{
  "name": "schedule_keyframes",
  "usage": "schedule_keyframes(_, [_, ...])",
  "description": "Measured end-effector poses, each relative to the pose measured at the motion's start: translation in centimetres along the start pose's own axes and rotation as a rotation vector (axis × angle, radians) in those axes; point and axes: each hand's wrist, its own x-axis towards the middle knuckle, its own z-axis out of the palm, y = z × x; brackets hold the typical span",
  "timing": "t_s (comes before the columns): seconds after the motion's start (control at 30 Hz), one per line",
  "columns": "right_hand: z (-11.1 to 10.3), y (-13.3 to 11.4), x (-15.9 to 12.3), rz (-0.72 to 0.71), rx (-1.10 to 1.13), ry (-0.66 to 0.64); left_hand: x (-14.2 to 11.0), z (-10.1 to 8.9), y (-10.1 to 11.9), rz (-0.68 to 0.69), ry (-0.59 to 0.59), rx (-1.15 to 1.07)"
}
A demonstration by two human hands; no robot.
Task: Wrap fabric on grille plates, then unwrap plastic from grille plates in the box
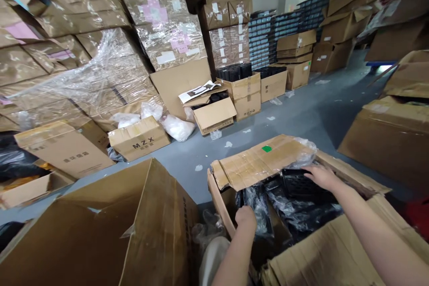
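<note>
An open cardboard box (253, 161) in front of me contains black plastic pieces, some in clear wrap. My left hand (246, 219) is closed at the near left end of a film-wrapped black piece (259, 208); its fingertips are hidden. At the right, my right hand (318, 176) grips the upper edge of a black slotted plastic tray (296, 185), thumb and fingers bent over the rim. More black pieces in crinkled clear film (301, 219) lie beneath the tray, inside the box.
A large open carton (161, 232) stands close on my left. Another carton (392, 138) is at the right. Film-wrapped stacks of boxes (170, 31) line the back, with smaller cartons (139, 140) before them. Plastic scraps (228, 144) litter the grey floor (187, 163).
</note>
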Motion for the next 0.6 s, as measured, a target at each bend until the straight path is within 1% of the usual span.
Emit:
schedule_keyframes(0.07, [0.4,-0.7,-0.6,0.035,-0.019,0.026,-0.7,-0.3,-0.4,0.012,0.055,0.011])
schedule_keyframes(0.13, [0.4,-2.0,-1.3,0.023,0.031,0.115,-1.7,-0.7,-0.9,0.02,0.104,0.025])
schedule_keyframes(0.2, [0.3,-4.0,-2.2,-0.074,0.201,0.188,-3.0,-1.4,-1.7,0.035,0.181,0.031])
schedule_keyframes(0.23, [0.3,-5.3,-2.7,-0.142,0.322,0.188,-3.7,-2.0,-2.1,0.051,0.228,0.016])
schedule_keyframes(0.3, [0.6,-8.1,-3.9,-0.227,0.577,0.101,-4.9,-3.4,-3.1,0.124,0.331,-0.089])
schedule_keyframes(0.33, [0.8,-9.5,-4.4,-0.226,0.707,0.032,-5.4,-4.1,-3.6,0.189,0.378,-0.185])
schedule_keyframes(0.4, [1.6,-11.8,-5.4,-0.167,0.991,-0.134,-6.0,-5.6,-4.6,0.335,0.439,-0.419])
schedule_keyframes(0.43, [2.0,-12.7,-5.8,-0.124,1.135,-0.215,-6.2,-6.1,-5.0,0.386,0.469,-0.538])
schedule_keyframes(0.47, [2.4,-13.5,-6.1,-0.075,1.265,-0.281,-6.2,-6.4,-5.4,0.406,0.504,-0.659])
schedule_keyframes(0.5, [2.7,-14.0,-6.3,-0.024,1.376,-0.324,-6.2,-6.5,-5.8,0.396,0.541,-0.779])
schedule_keyframes(0.53, [2.9,-14.4,-6.5,0.032,1.466,-0.337,-6.0,-6.4,-6.2,0.363,0.573,-0.893])
schedule_keyframes(0.57, [3.0,-14.6,-6.6,0.094,1.537,-0.321,-5.8,-6.1,-6.5,0.325,0.586,-0.995])
schedule_keyframes(0.6, [3.0,-14.7,-6.7,0.158,1.593,-0.291,-5.6,-5.7,-6.9,0.295,0.574,-1.076])
